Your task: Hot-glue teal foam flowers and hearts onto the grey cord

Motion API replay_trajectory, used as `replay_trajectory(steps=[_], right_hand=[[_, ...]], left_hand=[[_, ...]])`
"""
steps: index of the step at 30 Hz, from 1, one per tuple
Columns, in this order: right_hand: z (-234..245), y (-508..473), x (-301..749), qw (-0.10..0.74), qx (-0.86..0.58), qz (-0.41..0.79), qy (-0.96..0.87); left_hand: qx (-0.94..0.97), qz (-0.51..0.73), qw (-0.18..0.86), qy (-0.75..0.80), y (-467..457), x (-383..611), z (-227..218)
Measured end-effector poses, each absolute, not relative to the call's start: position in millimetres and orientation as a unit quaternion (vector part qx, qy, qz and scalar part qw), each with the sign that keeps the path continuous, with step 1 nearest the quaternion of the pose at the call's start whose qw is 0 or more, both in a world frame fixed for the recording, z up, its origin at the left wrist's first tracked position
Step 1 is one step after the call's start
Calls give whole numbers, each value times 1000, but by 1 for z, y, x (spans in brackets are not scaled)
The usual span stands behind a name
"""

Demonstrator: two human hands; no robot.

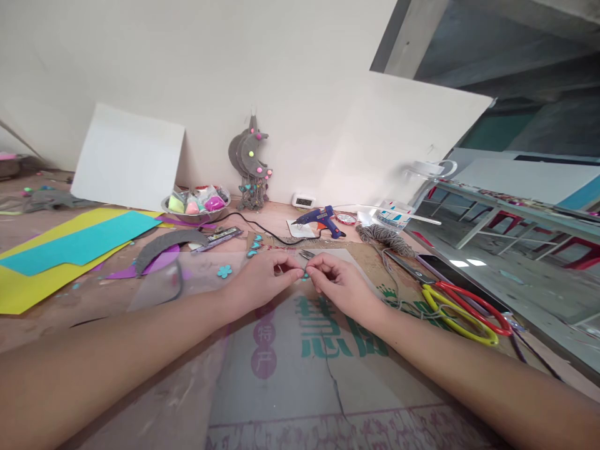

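My left hand and my right hand meet at the middle of the board, thumbs and fingertips pinched close together. Tiny teal pieces show between the fingertips; which fingers grip them I cannot tell. A thin grey cord runs down below my hands. Just behind the fingertips lies a small pointed metal tool, partly hidden. Left of my left hand is a teal felt flower. Several teal cut-out shapes lie behind it.
Behind stand a blue glue gun, a bowl of coloured clay and a grey moon ornament. At right are a cord bundle, scissors and a phone. Yellow and teal sheets lie left.
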State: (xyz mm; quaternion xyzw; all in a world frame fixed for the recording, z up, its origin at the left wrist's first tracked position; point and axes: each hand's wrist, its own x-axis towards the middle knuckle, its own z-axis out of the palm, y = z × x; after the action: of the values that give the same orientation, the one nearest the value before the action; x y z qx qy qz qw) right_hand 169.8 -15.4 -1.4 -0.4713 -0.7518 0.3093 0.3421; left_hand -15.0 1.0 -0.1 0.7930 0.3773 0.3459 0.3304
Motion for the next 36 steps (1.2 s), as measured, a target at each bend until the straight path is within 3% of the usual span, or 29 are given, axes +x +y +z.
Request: replay_trajectory(steps=[10, 36], right_hand=[[1, -16, 169, 356, -478, 310, -741], [1, -17, 169, 347, -466, 313, -752]], left_hand=[[732, 419, 360, 398, 8, -18, -8], [779, 355, 356, 376, 3, -14, -4]])
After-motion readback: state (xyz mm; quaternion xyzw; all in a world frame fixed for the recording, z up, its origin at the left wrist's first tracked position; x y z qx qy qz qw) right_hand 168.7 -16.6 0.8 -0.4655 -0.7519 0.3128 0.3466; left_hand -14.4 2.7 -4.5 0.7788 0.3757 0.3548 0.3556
